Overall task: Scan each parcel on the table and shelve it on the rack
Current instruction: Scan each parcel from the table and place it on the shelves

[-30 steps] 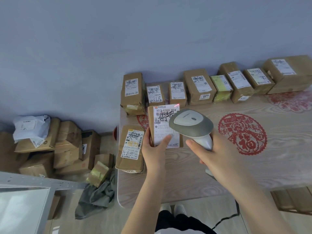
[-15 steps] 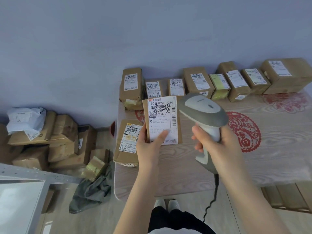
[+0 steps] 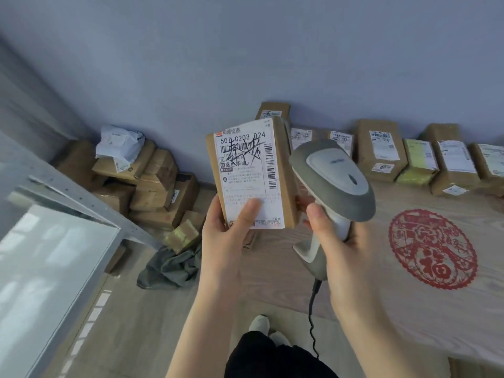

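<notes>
My left hand grips a small cardboard parcel by its lower end, thumb on its white shipping label, held upright in the air left of the table. My right hand holds the handle of a grey and white barcode scanner, its head just right of the parcel and tilted up. A row of labelled cardboard parcels lines the back of the wooden table against the wall. The metal rack with a white shelf board stands at the lower left.
Cardboard boxes and a white bag are piled on the floor by the wall, with a grey cloth in front. A red paper-cut decoration lies on the table. The scanner cable hangs down by my legs.
The parcel has been lifted off the table and carried left and up. The scanner has drawn back to the right. My view has turned left toward the rack.
</notes>
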